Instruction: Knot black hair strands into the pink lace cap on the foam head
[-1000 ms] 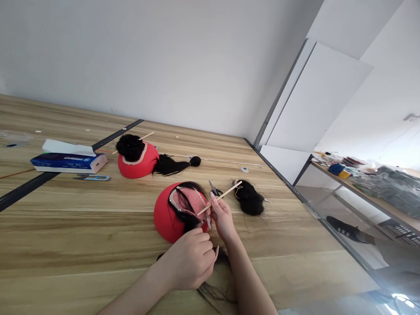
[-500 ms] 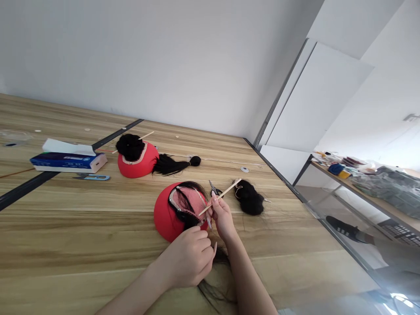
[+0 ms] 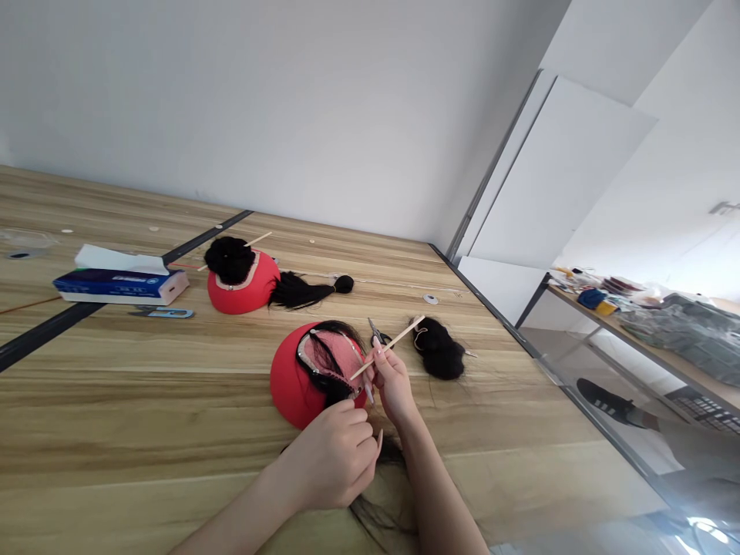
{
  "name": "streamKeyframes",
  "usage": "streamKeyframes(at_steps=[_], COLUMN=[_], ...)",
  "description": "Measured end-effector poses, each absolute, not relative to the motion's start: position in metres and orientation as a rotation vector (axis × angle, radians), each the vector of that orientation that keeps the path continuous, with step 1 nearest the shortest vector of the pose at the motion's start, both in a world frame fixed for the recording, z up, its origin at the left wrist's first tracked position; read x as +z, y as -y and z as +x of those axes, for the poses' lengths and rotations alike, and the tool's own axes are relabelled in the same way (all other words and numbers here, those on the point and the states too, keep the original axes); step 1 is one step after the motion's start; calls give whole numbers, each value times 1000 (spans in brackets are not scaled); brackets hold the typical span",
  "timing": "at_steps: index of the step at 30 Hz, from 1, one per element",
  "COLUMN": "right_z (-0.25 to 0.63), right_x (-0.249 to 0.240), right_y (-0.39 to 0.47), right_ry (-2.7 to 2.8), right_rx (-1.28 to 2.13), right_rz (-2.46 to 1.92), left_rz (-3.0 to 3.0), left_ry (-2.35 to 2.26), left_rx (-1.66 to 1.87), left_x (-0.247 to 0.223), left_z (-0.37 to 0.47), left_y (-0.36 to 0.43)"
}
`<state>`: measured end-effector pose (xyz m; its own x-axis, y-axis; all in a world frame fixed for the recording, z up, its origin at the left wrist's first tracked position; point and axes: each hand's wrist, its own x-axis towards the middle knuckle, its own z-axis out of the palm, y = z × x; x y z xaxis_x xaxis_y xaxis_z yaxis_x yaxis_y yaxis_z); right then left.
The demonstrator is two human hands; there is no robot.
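A red dome-shaped block point(image 3: 292, 378) stands on the table, with a pink mesh wig cap piece point(image 3: 341, 351) and black hair fixed on top. At its near edge, my left hand point(image 3: 338, 455) is closed in a pinch. Loose black hair point(image 3: 370, 512) trails out below that hand, and a dark lock runs up to its fingertips from the mesh. Between thumb and fingers, my right hand point(image 3: 393, 381) grips a thin wooden stick point(image 3: 398, 336), its lower tip at the right edge of the mesh. Whether the tip touches the mesh I cannot tell.
Scissors point(image 3: 378, 333) lie just behind my right hand, beside a black hair bundle point(image 3: 440, 351). Farther left are a second red block point(image 3: 246, 297) with hair, a tied hair bundle point(image 3: 312, 290), a blue cutter point(image 3: 167, 312) and a tissue box point(image 3: 119, 285). A person's shoe point(image 3: 604, 401) shows at right.
Almost nothing differs. Both hands keep their places at the mesh, and the red block sits a tiny bit lower in the picture.
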<state>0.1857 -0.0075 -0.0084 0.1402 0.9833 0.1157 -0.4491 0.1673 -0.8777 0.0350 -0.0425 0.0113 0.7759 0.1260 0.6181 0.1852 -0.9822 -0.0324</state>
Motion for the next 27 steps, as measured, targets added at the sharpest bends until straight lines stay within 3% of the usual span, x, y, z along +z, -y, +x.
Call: streamKeyframes(at_steps=[27], right_z=[186], right_x=[-7], right_y=[7], right_ry=[865], right_rx=[1221], right_rz=[-824], left_rz=[-2892], left_ry=[296], left_rx=[-925], left_x=[14], left_z=[33], left_y=[44])
